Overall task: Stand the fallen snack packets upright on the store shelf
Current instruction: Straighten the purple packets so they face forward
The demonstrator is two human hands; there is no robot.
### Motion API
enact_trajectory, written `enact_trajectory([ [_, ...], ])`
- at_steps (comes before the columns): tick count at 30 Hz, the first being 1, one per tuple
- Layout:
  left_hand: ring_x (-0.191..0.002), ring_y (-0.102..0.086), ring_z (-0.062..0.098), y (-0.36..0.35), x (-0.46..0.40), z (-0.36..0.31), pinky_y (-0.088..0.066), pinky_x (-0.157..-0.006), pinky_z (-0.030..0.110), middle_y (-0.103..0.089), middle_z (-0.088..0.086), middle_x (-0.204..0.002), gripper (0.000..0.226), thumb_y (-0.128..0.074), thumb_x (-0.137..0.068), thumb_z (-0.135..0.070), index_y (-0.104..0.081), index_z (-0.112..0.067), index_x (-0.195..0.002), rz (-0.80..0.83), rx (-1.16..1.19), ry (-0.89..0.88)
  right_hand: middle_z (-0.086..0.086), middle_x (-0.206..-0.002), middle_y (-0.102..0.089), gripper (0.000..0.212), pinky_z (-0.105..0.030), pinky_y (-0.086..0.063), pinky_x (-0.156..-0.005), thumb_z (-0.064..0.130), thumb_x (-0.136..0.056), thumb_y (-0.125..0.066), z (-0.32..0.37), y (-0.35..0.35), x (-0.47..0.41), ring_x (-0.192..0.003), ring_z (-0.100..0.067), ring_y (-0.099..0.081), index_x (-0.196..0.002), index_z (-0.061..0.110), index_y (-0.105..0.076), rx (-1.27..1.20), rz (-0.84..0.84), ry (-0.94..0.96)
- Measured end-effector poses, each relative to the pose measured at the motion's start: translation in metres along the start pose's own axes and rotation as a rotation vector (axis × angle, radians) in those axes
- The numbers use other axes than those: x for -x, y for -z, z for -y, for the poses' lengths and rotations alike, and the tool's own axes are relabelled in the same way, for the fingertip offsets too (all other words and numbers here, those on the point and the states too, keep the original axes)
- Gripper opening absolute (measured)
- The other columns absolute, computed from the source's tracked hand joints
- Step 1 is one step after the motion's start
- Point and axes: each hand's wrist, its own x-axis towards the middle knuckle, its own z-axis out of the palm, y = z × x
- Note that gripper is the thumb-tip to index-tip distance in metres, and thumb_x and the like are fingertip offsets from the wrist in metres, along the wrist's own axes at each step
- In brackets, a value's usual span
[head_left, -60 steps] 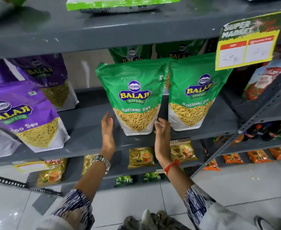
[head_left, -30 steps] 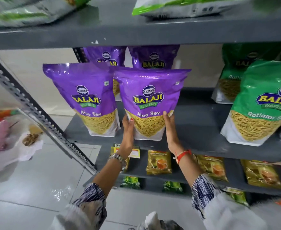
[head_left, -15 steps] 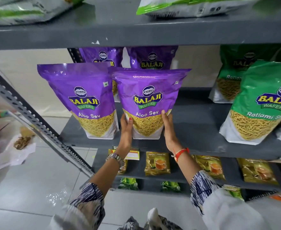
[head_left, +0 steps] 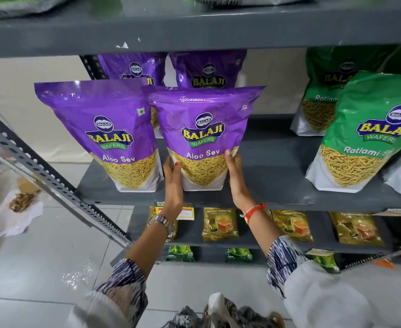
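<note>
A purple Aloo Sev packet (head_left: 204,129) stands upright on the grey middle shelf (head_left: 265,185), near its front edge. My left hand (head_left: 173,185) presses against its lower left side and my right hand (head_left: 236,176) against its lower right side, so the packet is held between them. Another purple Aloo Sev packet (head_left: 105,129) stands upright just to its left, touching it. Two more purple packets (head_left: 209,69) stand behind. Green Ratlami Sev packets (head_left: 369,133) stand upright at the right of the same shelf.
A slanted perforated metal upright (head_left: 41,171) crosses at the left. The shelf above (head_left: 194,27) carries lying packets. Lower shelves hold tea packets (head_left: 219,224) and a price tag (head_left: 185,213). Plastic bags (head_left: 8,209) lie on the tiled floor at left.
Two seconds ago both hands were at a green Ratlami Sev packet; the view then shifted left to the purple packets. Over the last second the hands stay on the front purple packet's lower sides, nearly still.
</note>
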Motion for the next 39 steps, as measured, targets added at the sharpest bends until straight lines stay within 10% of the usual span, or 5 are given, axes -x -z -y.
enact_trajectory([
  [9, -0.131, -0.024, -0.004, -0.004, 0.036, 0.005, -0.024, -0.090, -0.010, -0.024, -0.015, -0.145, 0.048, -0.030, -0.099, -0.031, -0.021, -0.022, -0.145, -0.151, -0.148, -0.160, 0.002, -0.130, -0.053, 0.076, 0.003, -0.042, -0.067, 0.064, -0.070, -0.058, 0.000, 0.016, 0.029, -0.099, 0.016, -0.055, -0.130, 0.021, -0.037, 0.122, -0.096, 0.060],
  [19, -0.109, -0.047, 0.017, 0.043, 0.052, -0.030, -0.040, -0.092, 0.019, -0.048, 0.007, -0.117, 0.038, -0.038, -0.088, -0.019, -0.044, 0.000, -0.120, -0.586, -0.073, -0.336, -0.002, -0.115, -0.056, 0.040, -0.020, -0.044, -0.087, 0.043, -0.079, -0.056, -0.013, -0.024, 0.068, -0.107, -0.014, -0.054, -0.111, 0.022, -0.048, 0.089, 0.072, 0.005],
  [27, -0.132, -0.035, 0.016, 0.118, -0.006, -0.056, -0.031, -0.110, 0.028, -0.033, 0.006, -0.148, 0.047, -0.030, -0.098, -0.032, -0.025, -0.017, -0.142, -0.474, -0.047, -0.039, -0.011, -0.156, -0.024, 0.072, -0.039, -0.022, -0.117, 0.042, -0.090, -0.052, -0.010, -0.132, 0.052, -0.142, -0.022, -0.025, -0.147, 0.011, -0.020, 0.182, 0.202, -0.120],
  [34, -0.130, -0.043, 0.021, 0.118, -0.017, -0.062, -0.034, -0.111, 0.050, -0.045, 0.005, -0.143, 0.054, -0.028, -0.093, -0.053, -0.033, -0.024, -0.138, -0.368, 0.013, 0.057, -0.001, -0.125, -0.049, 0.058, 0.007, -0.035, -0.056, 0.036, -0.090, -0.055, -0.011, -0.155, 0.036, -0.103, -0.006, -0.048, -0.140, 0.014, -0.035, 0.115, 0.124, -0.068],
  [39, -0.129, -0.042, 0.019, 0.117, -0.010, -0.062, -0.034, -0.111, 0.050, -0.042, 0.003, -0.145, 0.049, -0.035, -0.094, -0.045, -0.029, -0.026, -0.139, -0.364, 0.040, 0.008, 0.007, -0.130, -0.044, 0.058, 0.009, -0.033, -0.059, 0.040, -0.090, -0.053, -0.010, -0.154, 0.042, -0.109, -0.006, -0.042, -0.141, 0.019, -0.033, 0.143, 0.137, -0.061],
])
